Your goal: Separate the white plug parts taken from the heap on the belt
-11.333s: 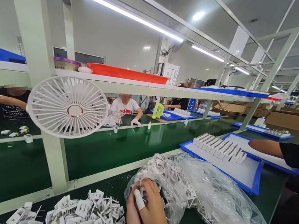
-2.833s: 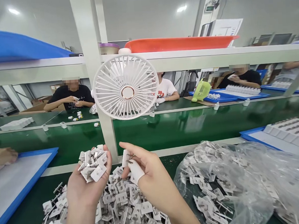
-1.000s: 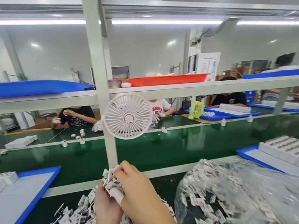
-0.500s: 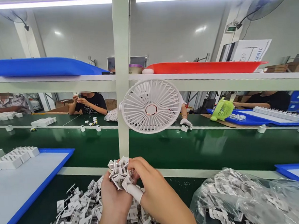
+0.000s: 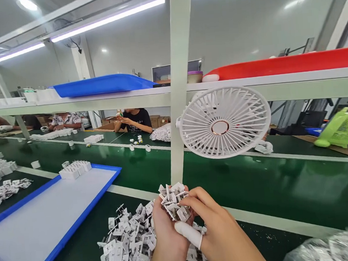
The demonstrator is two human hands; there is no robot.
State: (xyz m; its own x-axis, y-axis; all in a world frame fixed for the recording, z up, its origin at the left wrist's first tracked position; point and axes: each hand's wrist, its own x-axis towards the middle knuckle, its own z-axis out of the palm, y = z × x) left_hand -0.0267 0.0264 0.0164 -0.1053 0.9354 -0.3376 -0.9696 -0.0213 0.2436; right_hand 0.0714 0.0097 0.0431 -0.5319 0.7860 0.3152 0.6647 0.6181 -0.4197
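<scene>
A handful of small white plastic plug parts with metal pins lies cupped in my left hand, its palm up and its fingers mostly hidden behind them. My right hand reaches in from the right, its fingertips curled over the same handful. On its thumb is a white finger cot, close below the parts. Under both wrists spreads a loose heap of plug parts on the dark green table, partly covered by my forearms.
A blue-rimmed tray with white housings stands at left. A white fan hangs from the post. Beyond runs a green conveyor belt; a co-worker sits across. A clear bag of parts lies lower right.
My view has turned left, so the post, fan and tray appear farther right. Both hands stay together at the handful; the right fingers have shifted over the parts.
</scene>
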